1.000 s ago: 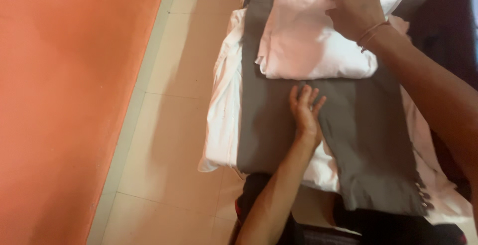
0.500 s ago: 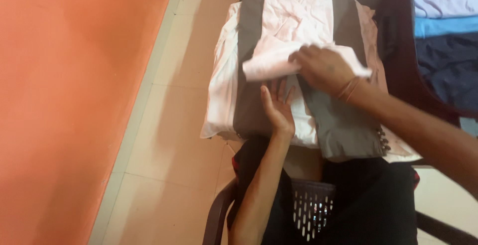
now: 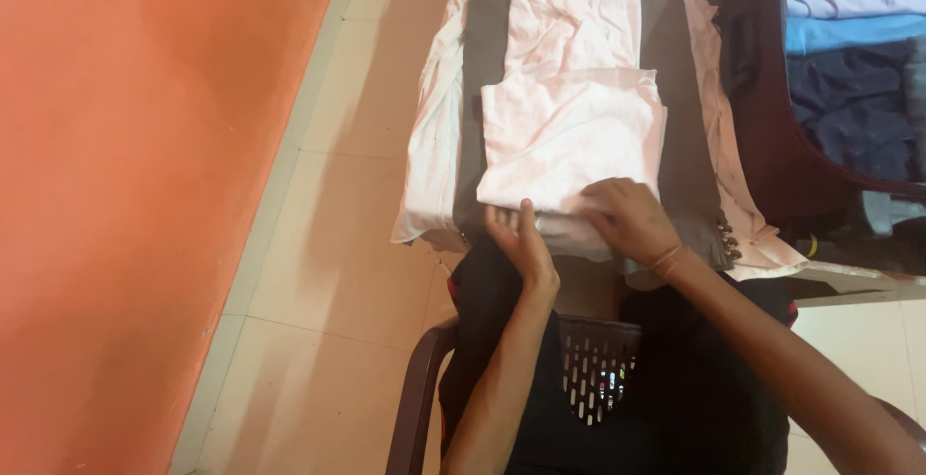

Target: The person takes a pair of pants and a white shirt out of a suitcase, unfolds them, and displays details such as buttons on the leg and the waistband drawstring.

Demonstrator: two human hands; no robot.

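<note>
Lying atop a grey fabric strip point(image 3: 482, 80), the folded pale pink cotton garment point(image 3: 569, 128) is pinched at its near edge by the right hand point(image 3: 632, 224), while the left hand point(image 3: 521, 239) is pressed flat, fingers extended, grasping nothing. Judged from the head view, the fold could be pulled askew if one hand's grip slips.

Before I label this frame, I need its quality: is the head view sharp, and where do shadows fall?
Head view: soft, smeared, no crisp edges; left hand and right hand blurred on the pale pink folded garment; shadow darkens the tiled floor beside the pile; no glare.
</note>
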